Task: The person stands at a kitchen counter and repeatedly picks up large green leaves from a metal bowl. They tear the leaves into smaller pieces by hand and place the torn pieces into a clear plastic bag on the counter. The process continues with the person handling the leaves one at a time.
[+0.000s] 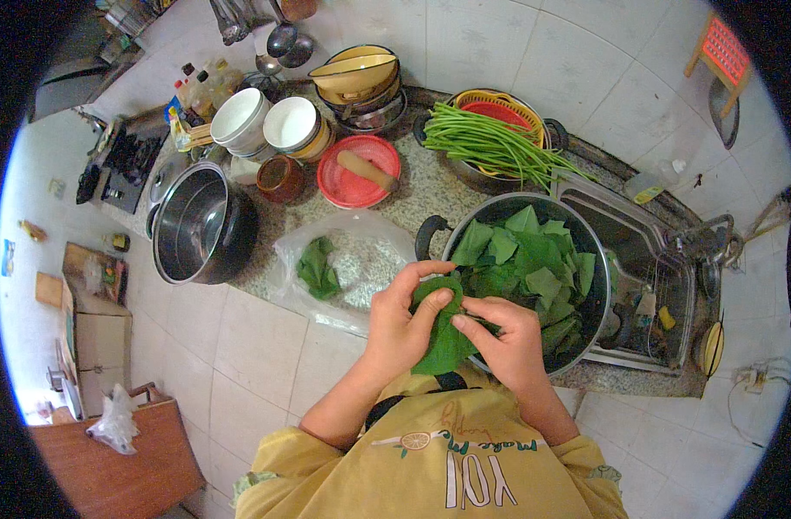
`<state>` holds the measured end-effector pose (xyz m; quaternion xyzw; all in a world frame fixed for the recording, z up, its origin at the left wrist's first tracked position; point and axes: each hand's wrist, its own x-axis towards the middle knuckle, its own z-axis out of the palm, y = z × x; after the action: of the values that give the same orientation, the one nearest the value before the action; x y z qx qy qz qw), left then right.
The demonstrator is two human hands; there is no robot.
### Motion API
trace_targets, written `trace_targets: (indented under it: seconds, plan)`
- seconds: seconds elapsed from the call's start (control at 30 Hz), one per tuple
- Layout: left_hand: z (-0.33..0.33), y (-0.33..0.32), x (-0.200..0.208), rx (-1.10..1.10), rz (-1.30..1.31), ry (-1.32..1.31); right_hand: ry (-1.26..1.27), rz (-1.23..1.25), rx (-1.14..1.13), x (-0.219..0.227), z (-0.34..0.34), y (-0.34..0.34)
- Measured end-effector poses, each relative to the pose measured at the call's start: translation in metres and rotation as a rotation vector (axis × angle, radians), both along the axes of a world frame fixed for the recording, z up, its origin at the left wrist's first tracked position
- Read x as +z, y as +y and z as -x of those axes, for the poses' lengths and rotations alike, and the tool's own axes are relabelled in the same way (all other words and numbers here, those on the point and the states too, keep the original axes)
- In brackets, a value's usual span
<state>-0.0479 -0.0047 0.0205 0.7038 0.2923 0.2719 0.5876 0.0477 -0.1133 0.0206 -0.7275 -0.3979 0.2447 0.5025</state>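
Both hands are busy with one big green leaf (445, 342), right in front of the person's yellow top (430, 471). Left hand (401, 322) wraps around the leaf from the left side, with the thumb lying across the front of it. Right hand (508, 337) pinches the leaf from the right with its fingertips closed on it. The leaf hangs over the near edge of a big metal pot (599, 298) that is full of more green leaves (525, 264). The pot sits on a speckled stone counter (417, 195). Just left of the hands lies a clear plastic bag (361, 259) with a few leaves inside. Further left is an empty shiny pot (196, 227). To the right of the big pot is a sink (650, 277) with a tap. Behind the pot lies a bunch of long green beans (490, 147) on top of a colander. Near them is a red plastic basket (358, 170) with a wooden stick in it. Further back stand white bowls (265, 123), a small brown jar (281, 178) and a stack of yellow bowls (356, 76). Spoons hang on the tiled wall at the very back.
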Motion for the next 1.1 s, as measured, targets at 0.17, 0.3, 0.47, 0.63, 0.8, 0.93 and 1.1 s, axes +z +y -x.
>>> trace_targets:
  seconds: [0.17,0.3,0.47,0.63,0.8,0.93,1.1]
  plan:
    - [-0.002,0.008,-0.012,0.110,-0.216,0.133,-0.035,-0.037,-0.057,0.000,0.006,-0.004]
    - [0.004,0.042,-0.030,0.389,-0.277,0.105,0.214,-0.001,-0.217,0.010,-0.003,-0.014]
    - [0.013,0.043,-0.018,0.212,0.079,-0.201,0.326,-0.055,-0.262,-0.002,-0.012,-0.017]
    - [0.002,0.007,0.000,-0.178,0.140,-0.166,0.357,-0.085,-0.258,-0.005,-0.010,-0.015]
    - [0.005,0.017,-0.012,0.081,0.315,-0.207,0.394,-0.080,-0.282,-0.001,-0.010,-0.019]
    - [0.016,0.028,-0.006,0.020,0.337,-0.200,0.336,-0.094,-0.313,-0.003,-0.013,-0.022]
    - [0.001,-0.003,-0.005,-0.155,0.095,-0.069,0.302,-0.053,-0.207,0.007,-0.004,-0.015]
